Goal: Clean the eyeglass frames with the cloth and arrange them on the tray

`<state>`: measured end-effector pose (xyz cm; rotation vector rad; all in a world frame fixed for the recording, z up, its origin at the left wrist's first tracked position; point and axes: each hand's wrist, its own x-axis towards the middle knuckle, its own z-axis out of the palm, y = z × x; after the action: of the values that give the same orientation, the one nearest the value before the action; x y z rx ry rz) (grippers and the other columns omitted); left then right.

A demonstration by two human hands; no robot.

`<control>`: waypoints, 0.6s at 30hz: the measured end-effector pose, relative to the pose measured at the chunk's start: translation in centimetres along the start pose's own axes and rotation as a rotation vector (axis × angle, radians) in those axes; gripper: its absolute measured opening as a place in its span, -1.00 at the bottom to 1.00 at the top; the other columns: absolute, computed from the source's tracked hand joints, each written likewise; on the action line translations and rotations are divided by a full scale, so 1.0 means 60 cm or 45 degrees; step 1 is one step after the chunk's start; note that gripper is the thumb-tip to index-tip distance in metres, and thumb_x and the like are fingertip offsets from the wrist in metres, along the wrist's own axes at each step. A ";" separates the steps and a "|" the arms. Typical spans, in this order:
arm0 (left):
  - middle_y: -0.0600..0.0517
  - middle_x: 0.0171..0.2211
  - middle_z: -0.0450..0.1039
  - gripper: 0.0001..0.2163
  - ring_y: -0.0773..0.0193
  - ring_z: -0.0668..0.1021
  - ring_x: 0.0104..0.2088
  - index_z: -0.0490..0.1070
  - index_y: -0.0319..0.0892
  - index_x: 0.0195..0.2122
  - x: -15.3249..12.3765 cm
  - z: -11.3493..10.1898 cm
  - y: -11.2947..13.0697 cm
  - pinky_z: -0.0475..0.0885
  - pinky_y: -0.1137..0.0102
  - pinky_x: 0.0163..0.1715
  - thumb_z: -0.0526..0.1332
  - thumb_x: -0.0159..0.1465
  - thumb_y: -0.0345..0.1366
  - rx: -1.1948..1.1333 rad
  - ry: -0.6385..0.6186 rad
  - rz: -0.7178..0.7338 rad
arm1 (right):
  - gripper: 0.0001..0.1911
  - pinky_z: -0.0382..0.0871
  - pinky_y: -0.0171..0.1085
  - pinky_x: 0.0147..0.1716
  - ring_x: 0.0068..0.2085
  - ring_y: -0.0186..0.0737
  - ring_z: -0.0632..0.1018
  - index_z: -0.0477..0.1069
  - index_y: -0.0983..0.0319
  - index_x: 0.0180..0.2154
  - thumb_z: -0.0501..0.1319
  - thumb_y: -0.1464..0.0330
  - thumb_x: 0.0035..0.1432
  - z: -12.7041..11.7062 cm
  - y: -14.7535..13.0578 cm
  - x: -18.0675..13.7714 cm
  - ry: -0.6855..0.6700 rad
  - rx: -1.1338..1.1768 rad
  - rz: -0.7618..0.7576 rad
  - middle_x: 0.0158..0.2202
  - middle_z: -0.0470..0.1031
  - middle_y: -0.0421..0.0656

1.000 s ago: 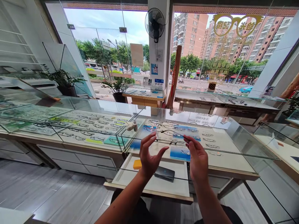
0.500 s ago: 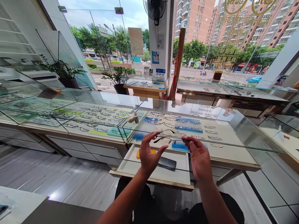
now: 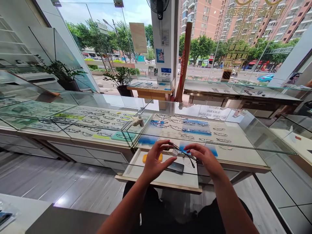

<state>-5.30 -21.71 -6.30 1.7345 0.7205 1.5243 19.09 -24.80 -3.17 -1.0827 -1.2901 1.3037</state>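
Both hands hold a thin black pair of glasses up in front of me, above a pulled-out white tray. My left hand pinches the left side of the frame between thumb and fingers. Curled fingers of my right hand grip the right temple. A black case and an orange block lie on the tray below the hands. Behind them stands a glass display counter filled with rows of glasses.
A second glass counter of glasses runs to the left, with a small bottle on top. Potted plants, a pillar with a fan and further counters stand by the windows. Grey plank floor lies at left.
My hands have come down and closer to me with the glasses, from over the counter to above the tray. The view has tilted downward.
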 end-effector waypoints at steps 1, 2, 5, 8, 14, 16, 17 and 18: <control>-0.08 0.06 0.60 -0.41 0.07 0.72 0.02 0.47 -0.01 0.21 -0.001 -0.001 -0.001 0.64 0.15 0.11 0.58 0.17 -0.30 -0.021 -0.025 -0.006 | -0.62 0.45 -0.11 0.03 -0.01 -0.03 0.62 0.69 0.13 -0.08 0.46 0.04 0.16 0.000 -0.002 0.001 -0.075 -0.038 0.027 -0.05 0.70 -0.07; -0.08 0.06 0.60 -0.40 0.07 0.71 0.02 0.47 0.00 0.22 -0.003 -0.002 -0.002 0.63 0.15 0.11 0.58 0.17 -0.31 -0.041 -0.042 -0.009 | -0.61 0.45 -0.13 -0.01 -0.04 -0.05 0.62 0.68 0.14 -0.09 0.47 0.05 0.15 0.002 -0.003 0.001 -0.129 -0.058 0.041 -0.08 0.70 -0.08; -0.09 0.07 0.58 -0.39 0.07 0.70 0.03 0.45 0.01 0.24 -0.005 -0.005 -0.005 0.62 0.14 0.13 0.58 0.18 -0.31 -0.062 -0.075 -0.023 | -0.64 0.44 -0.16 -0.07 -0.11 -0.10 0.63 0.64 0.16 -0.15 0.51 0.07 0.12 0.010 0.002 0.003 -0.175 -0.020 0.026 -0.19 0.69 -0.11; -0.09 0.09 0.57 -0.38 0.07 0.68 0.07 0.44 0.03 0.26 -0.005 -0.011 -0.007 0.60 0.14 0.16 0.57 0.19 -0.32 -0.052 -0.117 -0.031 | -0.66 0.42 -0.18 -0.10 -0.16 -0.12 0.64 0.61 0.17 -0.22 0.54 0.10 0.08 0.017 0.010 0.005 -0.170 0.044 0.033 -0.25 0.67 -0.14; -0.09 0.10 0.55 -0.38 0.10 0.67 0.07 0.42 0.04 0.30 0.003 -0.015 0.003 0.58 0.16 0.17 0.53 0.24 -0.34 -0.039 -0.214 -0.026 | -0.77 0.37 -0.20 -0.16 -0.22 -0.14 0.62 0.59 0.18 -0.33 0.48 0.17 0.12 0.024 0.020 0.007 -0.150 0.019 0.003 -0.32 0.65 -0.16; -0.11 0.11 0.54 -0.40 0.10 0.67 0.06 0.41 0.02 0.31 0.005 -0.013 0.007 0.57 0.17 0.15 0.51 0.26 -0.32 -0.027 -0.228 -0.032 | -0.80 0.36 -0.21 -0.19 -0.24 -0.16 0.60 0.59 0.18 -0.35 0.46 0.19 0.13 0.028 0.021 0.006 -0.116 -0.007 -0.019 -0.35 0.64 -0.18; -0.13 0.12 0.54 -0.40 0.09 0.66 0.07 0.39 0.02 0.32 0.005 -0.011 0.009 0.57 0.17 0.14 0.50 0.27 -0.30 -0.012 -0.221 -0.035 | -0.80 0.35 -0.22 -0.20 -0.26 -0.17 0.59 0.59 0.18 -0.36 0.45 0.20 0.14 0.031 0.020 0.005 -0.094 -0.020 -0.033 -0.35 0.63 -0.19; -0.13 0.13 0.53 -0.39 0.08 0.65 0.08 0.38 0.02 0.34 0.004 -0.008 0.011 0.56 0.18 0.13 0.50 0.28 -0.28 0.012 -0.197 -0.037 | -0.81 0.35 -0.22 -0.21 -0.27 -0.18 0.58 0.59 0.18 -0.36 0.44 0.20 0.14 0.033 0.020 0.005 -0.070 -0.036 -0.053 -0.36 0.63 -0.19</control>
<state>-5.79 -21.82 -5.62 1.8184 0.6711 1.3524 17.01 -24.76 -4.26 -1.0405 -1.3692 1.2953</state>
